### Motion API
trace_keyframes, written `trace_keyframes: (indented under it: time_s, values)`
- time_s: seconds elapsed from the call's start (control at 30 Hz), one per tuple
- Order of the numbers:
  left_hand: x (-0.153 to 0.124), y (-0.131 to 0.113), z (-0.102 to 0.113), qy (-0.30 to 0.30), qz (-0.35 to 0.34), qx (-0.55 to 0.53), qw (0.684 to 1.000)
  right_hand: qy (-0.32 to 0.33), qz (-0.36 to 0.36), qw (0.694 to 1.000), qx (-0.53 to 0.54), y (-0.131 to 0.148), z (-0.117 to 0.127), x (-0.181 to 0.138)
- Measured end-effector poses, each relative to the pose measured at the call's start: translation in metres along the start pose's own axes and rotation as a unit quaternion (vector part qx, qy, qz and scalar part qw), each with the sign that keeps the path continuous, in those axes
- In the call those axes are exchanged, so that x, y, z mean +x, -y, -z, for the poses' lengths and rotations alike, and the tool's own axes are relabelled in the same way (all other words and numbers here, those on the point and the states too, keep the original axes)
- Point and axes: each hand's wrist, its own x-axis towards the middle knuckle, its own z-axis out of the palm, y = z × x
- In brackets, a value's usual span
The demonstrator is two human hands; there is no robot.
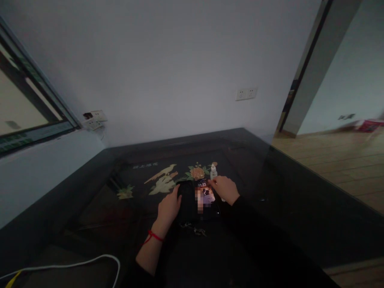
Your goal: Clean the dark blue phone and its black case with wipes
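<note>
A lit phone lies on a black pouch or case on the dark table. My left hand, with a red string at the wrist, rests on the left edge of the black case, fingers curled over it. My right hand touches the phone's top right corner with its fingertips. A small clear bottle with a pale cap stands just behind the right hand. A bunch of keys lies in front of the case.
The table top carries an inlaid picture of birds and a flower. A white cable loops at the near left. Wall sockets sit on the back wall, a window at left, wooden floor at right.
</note>
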Motion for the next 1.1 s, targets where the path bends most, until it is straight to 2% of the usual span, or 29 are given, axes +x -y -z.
trace_keyframes:
  time_s: [0.17, 0.27, 0.4, 0.6, 0.73, 0.83, 0.97, 1.1]
  values:
    - [-0.001, 0.001, 0.000, -0.006, 0.006, 0.001, 1.000, -0.115, 0.015, 0.992, 0.056, -0.020, 0.026, 0.026]
    - [-0.001, 0.001, -0.002, -0.012, 0.001, 0.000, 1.000, -0.156, 0.047, 0.982, 0.097, -0.024, 0.027, 0.041]
    - [0.000, 0.001, -0.003, -0.017, -0.014, -0.005, 1.000, -0.162, 0.091, 0.973, 0.139, -0.023, 0.015, 0.051]
    - [0.001, 0.005, -0.005, -0.022, -0.021, -0.019, 0.999, -0.168, 0.108, 0.965, 0.172, -0.028, 0.004, 0.056]
    - [0.002, 0.006, 0.000, -0.065, -0.048, -0.055, 0.995, -0.166, 0.117, 0.963, 0.177, -0.029, 0.005, 0.056]
    - [0.011, -0.014, 0.006, -0.093, -0.103, -0.096, 0.986, -0.157, 0.118, 0.964, 0.177, -0.027, 0.007, 0.055]
    - [0.039, -0.068, 0.007, -0.092, -0.172, -0.129, 0.972, -0.145, 0.111, 0.968, 0.170, -0.023, 0.011, 0.052]
    - [0.067, -0.115, -0.003, -0.110, -0.148, -0.135, 0.974, -0.140, 0.101, 0.973, 0.156, -0.018, 0.015, 0.048]
